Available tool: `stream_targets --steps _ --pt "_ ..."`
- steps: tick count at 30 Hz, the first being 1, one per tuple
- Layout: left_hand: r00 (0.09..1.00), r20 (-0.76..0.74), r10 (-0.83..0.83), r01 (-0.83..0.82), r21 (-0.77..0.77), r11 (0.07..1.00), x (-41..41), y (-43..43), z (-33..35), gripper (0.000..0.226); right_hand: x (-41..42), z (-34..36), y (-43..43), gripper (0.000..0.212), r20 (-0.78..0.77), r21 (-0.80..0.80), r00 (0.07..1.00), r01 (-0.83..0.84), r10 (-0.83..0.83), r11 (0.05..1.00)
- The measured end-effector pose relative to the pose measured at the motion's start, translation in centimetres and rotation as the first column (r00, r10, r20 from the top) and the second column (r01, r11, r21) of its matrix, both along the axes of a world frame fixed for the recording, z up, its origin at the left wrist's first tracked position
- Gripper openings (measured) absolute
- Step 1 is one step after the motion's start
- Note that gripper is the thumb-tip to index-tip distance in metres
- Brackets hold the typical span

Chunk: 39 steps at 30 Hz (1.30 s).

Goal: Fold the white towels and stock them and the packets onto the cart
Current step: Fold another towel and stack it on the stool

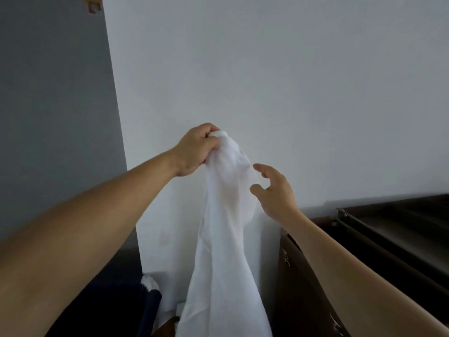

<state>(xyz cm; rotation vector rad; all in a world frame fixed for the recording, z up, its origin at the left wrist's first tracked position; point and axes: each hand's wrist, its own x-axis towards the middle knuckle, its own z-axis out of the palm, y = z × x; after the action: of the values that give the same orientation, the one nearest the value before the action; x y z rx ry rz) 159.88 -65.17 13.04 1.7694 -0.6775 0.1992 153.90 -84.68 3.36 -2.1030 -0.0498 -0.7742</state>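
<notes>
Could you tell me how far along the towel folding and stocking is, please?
Nothing looks done: no folded towel or packet is in view. In hand: the left hand grips a white towel by its top, hanging unfolded, while the open right hand reaches toward it. Left: folding it and all stocking.

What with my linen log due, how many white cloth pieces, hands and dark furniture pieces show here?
White cloth pieces: 2, the white towel gripped at its top and hanging down, and a small white cloth bit at lower left
Hands: 2, the left hand gripping the towel, the right hand open beside it
Dark brown cabinet: 1
Total: 5
</notes>
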Motion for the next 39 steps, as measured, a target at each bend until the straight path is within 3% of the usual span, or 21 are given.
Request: stream_targets --steps 7,12,18,21,25,27,30,39 --pt "0.98 0.165 0.113 -0.105 -0.061 0.993 0.6 -0.6 0.8 0.018 0.5 -1.9 -2.5 0.062 -0.053 -0.219 0.993 0.088 -0.102 0.972" --pt "0.963 0.185 0.199 -0.187 -0.08 0.979 1.7 -0.1 0.6 0.018 0.7 -3.3 -4.5 0.062 -0.13 -0.311 0.976 0.128 -0.175 0.942" --pt "0.916 0.172 0.362 -0.344 -0.127 0.93 3.5 1.5 -0.2 0.019 0.1 -5.4 -5.6 0.047 -0.053 -0.332 0.999 -0.023 0.006 0.943" --pt "0.91 0.158 0.384 -0.367 -0.128 0.921 4.1 2.1 -1.1 0.018 -0.3 -6.0 -5.0 0.047 -0.043 -0.427 0.993 -0.117 0.109 0.896" --pt "0.91 0.136 0.392 -0.371 -0.156 0.915 4.6 2.6 -1.9 0.021 -0.2 -7.4 -3.3 0.025 0.031 -0.547 0.977 -0.162 0.213 0.821" --pt "0.902 0.124 0.413 -0.39 -0.172 0.904 4.8 3.2 -1.8 0.023 -0.3 -7.8 -3.0 0.025 -0.023 -0.556 0.975 -0.196 0.221 0.808" --pt "0.878 0.118 0.464 -0.439 -0.188 0.879 5.2 4.5 -1.6 0.024 -0.5 -7.9 -3.8 0.031 -0.146 -0.602 0.971 -0.239 0.189 0.762" --pt "0.823 0.127 0.554 -0.551 -0.057 0.832 7.6 9.4 -4.1 0.016 -1.0 -2.6 -7.1 0.035 -0.257 -0.693 0.959 -0.098 -0.117 0.714"
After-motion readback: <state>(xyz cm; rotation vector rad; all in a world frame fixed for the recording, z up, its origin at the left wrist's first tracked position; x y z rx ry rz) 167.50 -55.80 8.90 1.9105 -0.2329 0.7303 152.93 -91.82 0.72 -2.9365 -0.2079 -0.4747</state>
